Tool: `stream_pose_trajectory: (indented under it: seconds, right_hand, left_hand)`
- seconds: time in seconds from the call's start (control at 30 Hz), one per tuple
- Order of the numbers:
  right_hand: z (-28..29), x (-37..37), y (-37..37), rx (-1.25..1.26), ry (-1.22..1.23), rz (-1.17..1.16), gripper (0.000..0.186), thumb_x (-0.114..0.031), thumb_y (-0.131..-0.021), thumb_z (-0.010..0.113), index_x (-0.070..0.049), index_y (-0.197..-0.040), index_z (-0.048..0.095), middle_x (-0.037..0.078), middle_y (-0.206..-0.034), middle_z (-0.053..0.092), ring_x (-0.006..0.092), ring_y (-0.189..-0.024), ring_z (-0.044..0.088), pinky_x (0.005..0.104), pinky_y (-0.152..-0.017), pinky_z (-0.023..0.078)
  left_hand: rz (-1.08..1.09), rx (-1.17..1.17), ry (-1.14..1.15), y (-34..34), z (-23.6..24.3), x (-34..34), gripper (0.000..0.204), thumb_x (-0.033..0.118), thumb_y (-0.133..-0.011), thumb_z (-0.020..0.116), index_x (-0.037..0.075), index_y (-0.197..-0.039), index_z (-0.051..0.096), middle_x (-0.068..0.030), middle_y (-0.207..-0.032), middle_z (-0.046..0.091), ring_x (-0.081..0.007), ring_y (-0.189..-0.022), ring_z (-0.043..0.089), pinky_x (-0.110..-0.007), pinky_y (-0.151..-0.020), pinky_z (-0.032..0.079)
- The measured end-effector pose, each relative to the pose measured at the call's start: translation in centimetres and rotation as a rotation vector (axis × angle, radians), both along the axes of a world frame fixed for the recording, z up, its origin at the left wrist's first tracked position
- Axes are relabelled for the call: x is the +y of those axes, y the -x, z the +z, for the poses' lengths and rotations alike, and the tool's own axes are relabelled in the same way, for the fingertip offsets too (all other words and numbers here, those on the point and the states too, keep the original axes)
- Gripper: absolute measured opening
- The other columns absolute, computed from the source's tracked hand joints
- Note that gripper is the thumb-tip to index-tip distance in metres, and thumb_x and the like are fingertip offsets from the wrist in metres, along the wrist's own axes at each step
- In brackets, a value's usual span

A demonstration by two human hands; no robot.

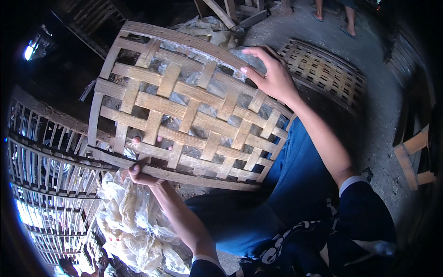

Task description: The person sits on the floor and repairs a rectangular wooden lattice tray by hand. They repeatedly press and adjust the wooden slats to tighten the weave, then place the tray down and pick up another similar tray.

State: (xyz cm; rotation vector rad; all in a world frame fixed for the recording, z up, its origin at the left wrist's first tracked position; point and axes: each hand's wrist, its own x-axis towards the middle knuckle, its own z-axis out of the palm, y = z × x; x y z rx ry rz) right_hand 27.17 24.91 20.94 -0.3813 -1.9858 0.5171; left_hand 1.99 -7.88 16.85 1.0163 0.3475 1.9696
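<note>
A woven panel of flat bamboo strips in a wooden frame (194, 115) is held tilted in front of me, above my lap. My left hand (150, 177) grips its near edge, thumb over the frame and fingertips showing through the gaps behind. At the far right edge is my right hand (274, 76), its thumb and forefinger curved and apart around the frame's rim. Whether the right fingertips press on the rim I cannot tell.
Crumpled clear plastic (134, 226) lies at lower left, beside a slatted bamboo screen (50, 171). Another woven panel (325, 71) rests behind on the floor (378, 134). A wooden frame (415, 143) stands at right. A person's legs (350, 21) show at the top.
</note>
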Motion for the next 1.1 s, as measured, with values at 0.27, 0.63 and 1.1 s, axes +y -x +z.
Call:
stream_pose_trajectory:
  seconds: [0.27, 0.63, 1.1]
  right_hand:
    - [3.0, -0.2, 3.9, -0.02, -0.475, -0.111, 0.036, -0.023, -0.079, 0.08, -0.013, -0.11, 0.067, 0.003, -0.104, 0.061, 0.0228, -0.099, 0.06, 0.0365, -0.082, 0.054]
    - [2.3, -0.2, 5.0, 0.01, -0.495, 0.043, 0.025, -0.005, -0.081, 0.076, -0.003, -0.105, 0.071, 0.007, -0.094, 0.064, 0.0201, -0.074, 0.066, 0.0294, -0.064, 0.055]
    - [4.9, 0.5, 4.7, -0.062, -0.6, 0.173, 0.017, -0.005, -0.085, 0.072, -0.003, -0.102, 0.068, 0.007, -0.093, 0.062, 0.0263, -0.077, 0.066, 0.0365, -0.064, 0.054]
  left_hand:
    - [0.048, -0.033, -0.03, 0.0, -0.3, 0.0, 0.076, 0.028, -0.075, 0.059, 0.008, -0.145, 0.038, -0.0181, -0.143, 0.046, -0.0459, -0.133, 0.043, -0.072, -0.097, 0.037]
    - [0.076, -0.061, -0.05, -0.3, -0.6, 0.1, 0.079, 0.031, -0.072, 0.055, 0.005, -0.146, 0.041, -0.0049, -0.145, 0.048, -0.0517, -0.131, 0.042, -0.073, -0.096, 0.038]
    - [0.068, -0.064, -0.1, -1.5, 0.8, 0.6, 0.078, 0.03, -0.07, 0.054, 0.002, -0.141, 0.043, -0.0154, -0.138, 0.049, -0.0536, -0.128, 0.046, -0.073, -0.095, 0.041]
